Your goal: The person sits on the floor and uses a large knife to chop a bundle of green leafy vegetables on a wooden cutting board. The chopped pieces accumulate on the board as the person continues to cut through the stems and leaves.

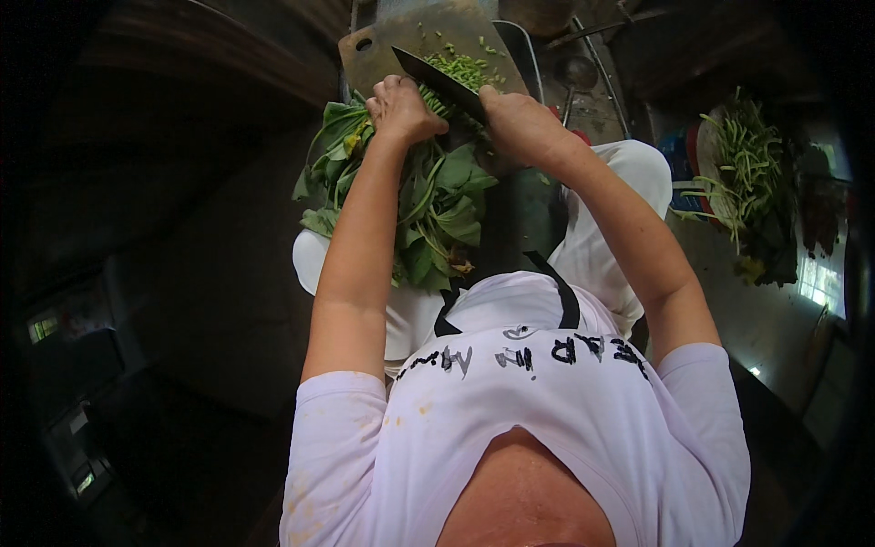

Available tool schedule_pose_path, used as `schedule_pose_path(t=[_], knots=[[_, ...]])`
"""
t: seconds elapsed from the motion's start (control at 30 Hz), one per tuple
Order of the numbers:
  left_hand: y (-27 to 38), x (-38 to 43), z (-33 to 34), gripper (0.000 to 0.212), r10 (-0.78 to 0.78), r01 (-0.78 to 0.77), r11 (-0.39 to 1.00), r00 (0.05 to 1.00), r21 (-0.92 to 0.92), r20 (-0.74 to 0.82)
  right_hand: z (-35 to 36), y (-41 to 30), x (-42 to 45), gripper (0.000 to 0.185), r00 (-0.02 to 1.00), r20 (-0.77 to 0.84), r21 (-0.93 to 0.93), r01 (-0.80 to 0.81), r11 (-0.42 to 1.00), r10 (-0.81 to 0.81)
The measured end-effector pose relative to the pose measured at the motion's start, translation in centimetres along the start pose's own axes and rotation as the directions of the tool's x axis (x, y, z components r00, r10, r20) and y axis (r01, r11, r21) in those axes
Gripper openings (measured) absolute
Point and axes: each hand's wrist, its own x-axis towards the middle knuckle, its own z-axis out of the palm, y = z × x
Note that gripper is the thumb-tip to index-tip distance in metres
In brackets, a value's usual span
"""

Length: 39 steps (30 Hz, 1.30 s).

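My left hand (403, 113) grips a bundle of leafy greens (448, 198) near the lower edge of a cutting board (403, 41). The leaves hang over the board's near edge toward my lap, a few of them yellowed. My right hand (523, 126) holds a knife (441, 81) with a broad dark blade. The blade lies slantwise across the board, its tip pointing up and left, close beside my left fingers and the green stems (434, 101). Short chopped stem pieces (461, 70) are heaped on the board beyond the blade, with a few scattered around them. My fingers partly hide the bundle.
On the right, a pile of long green stems (748, 154) rests on a round pale surface beside my knee. A ladle-like utensil (576, 74) and a metal rod (605, 75) lie right of the board. The rim of a tray (530, 51) shows behind the board.
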Motion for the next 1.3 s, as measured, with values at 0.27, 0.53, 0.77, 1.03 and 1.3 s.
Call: schedule_pose_path(t=[0.27,0.53,0.77,1.03,1.3], knots=[[-0.7,-0.1,0.9,0.082,0.048,-0.050,0.998,0.998,-0.037,-0.051,2.1,-2.3,2.6,0.023,0.998,-0.024,0.051,-0.061,0.997,0.062],[-0.2,0.0,0.2,0.081,-0.022,0.023,0.999,1.000,-0.047,0.023,1.2,-1.0,-0.8,0.020,0.976,-0.206,0.090,-0.055,0.994,0.073],[-0.6,0.7,0.9,0.099,-0.025,0.027,0.998,0.999,-0.061,0.033,0.8,-1.0,-4.9,0.020,0.981,-0.194,0.156,0.007,0.988,0.024],[-1.1,1.1,1.6,0.093,-0.005,0.005,0.998,1.000,-0.061,0.010,1.0,-1.1,-5.9,0.018,0.969,-0.247,0.160,0.025,0.987,0.015],[-0.6,-1.3,-1.0,0.106,0.077,-0.068,0.990,0.995,0.123,-0.065,1.7,-0.8,-5.9,0.019,0.985,-0.163,0.197,-0.031,0.980,0.064]])
